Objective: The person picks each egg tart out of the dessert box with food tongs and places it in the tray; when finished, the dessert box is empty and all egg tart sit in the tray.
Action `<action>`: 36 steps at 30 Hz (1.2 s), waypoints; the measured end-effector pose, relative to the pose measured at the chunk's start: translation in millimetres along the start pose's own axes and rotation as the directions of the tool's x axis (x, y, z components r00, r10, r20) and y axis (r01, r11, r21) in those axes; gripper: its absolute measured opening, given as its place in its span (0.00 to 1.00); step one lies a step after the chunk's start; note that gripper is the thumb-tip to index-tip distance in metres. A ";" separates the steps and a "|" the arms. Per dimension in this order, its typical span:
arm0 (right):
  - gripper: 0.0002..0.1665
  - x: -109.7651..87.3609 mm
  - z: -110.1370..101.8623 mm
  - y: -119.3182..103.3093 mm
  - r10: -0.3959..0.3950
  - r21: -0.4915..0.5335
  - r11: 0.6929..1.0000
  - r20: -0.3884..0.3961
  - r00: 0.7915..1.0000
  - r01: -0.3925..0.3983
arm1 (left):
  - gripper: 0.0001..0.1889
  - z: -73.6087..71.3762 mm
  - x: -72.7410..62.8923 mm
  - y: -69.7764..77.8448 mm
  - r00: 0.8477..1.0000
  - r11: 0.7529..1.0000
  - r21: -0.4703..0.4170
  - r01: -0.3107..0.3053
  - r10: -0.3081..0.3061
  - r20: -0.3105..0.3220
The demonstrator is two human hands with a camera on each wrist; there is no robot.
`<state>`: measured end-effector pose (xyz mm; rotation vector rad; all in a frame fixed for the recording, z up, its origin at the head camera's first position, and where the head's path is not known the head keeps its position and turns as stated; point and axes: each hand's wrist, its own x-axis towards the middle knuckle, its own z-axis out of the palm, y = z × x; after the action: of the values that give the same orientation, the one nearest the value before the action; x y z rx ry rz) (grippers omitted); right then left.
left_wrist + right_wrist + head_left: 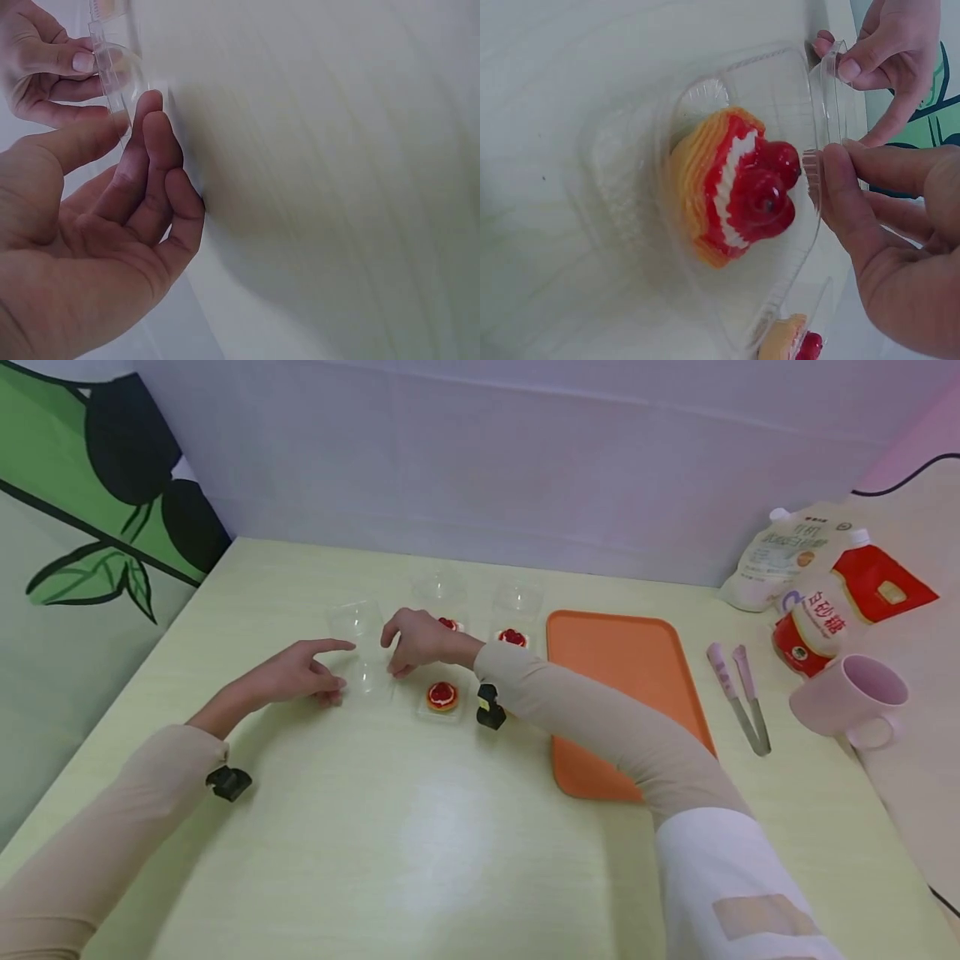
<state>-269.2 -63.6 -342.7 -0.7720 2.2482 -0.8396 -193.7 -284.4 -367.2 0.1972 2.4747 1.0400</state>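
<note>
A clear plastic clamshell box [367, 679], its lid [355, 617] folded back, lies on the table between both hands. My left hand [296, 672] holds its left edge; in the left wrist view, thumb [82, 142] and fingers lie on either side of the thin rim. From the opposite side my right hand [420, 642] pinches the rim, thumb and finger together in the right wrist view. No tart shows in this box. Just right of it, a red-berry tart [442, 696] sits in another clear box [739, 330]. The right hand and forearm partly hide a tart [448, 624] behind.
Another tart [512, 637] sits in an open clear box farther back. An orange tray [615, 652] lies under the right forearm. Farther right are pink-handled tongs [742, 702], a pink mug [847, 693], a red-and-white sugar bag [821, 618] and a pale pouch [772, 560].
</note>
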 end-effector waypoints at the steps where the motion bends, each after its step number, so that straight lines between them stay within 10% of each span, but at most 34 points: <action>1: 0.26 -0.3 -0.7 0.2 -0.004 -0.005 1.000 -0.002 1.000 0.004 | 0.36 0.1 -0.2 -0.2 1.000 1.000 0.004 0.001 -0.001 -0.003; 11: 0.26 -34.0 -36.1 7.4 -0.152 -0.034 0.988 -0.005 0.988 0.152 | 0.35 -7.8 -2.9 4.6 0.999 0.996 0.088 0.021 -0.017 -0.050; 19: 0.24 -100.5 -94.9 55.0 -0.162 0.017 0.985 -0.247 0.955 0.171 | 0.28 -21.8 -7.2 13.3 0.984 0.972 0.234 0.028 0.015 -0.180; 24: 0.26 -150.8 -128.2 112.5 -0.065 0.044 0.994 -0.488 0.870 0.099 | 0.26 -19.2 2.1 27.3 0.952 0.950 0.310 -0.030 0.122 -0.282; 29: 0.30 -203.6 -146.2 175.1 0.052 0.056 0.998 -0.642 0.765 -0.021 | 0.31 -13.7 26.9 48.1 0.952 0.920 0.375 -0.117 0.212 -0.222; 36: 0.42 -257.6 -155.4 245.9 0.274 0.098 0.955 -0.646 0.713 -0.279 | 0.38 -2.8 71.3 71.3 0.973 0.851 0.504 -0.147 0.216 -0.082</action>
<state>-286.9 324.5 -337.9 -0.1031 2.8824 -1.0669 -261.3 -214.7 -339.7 0.5465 2.8540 0.4670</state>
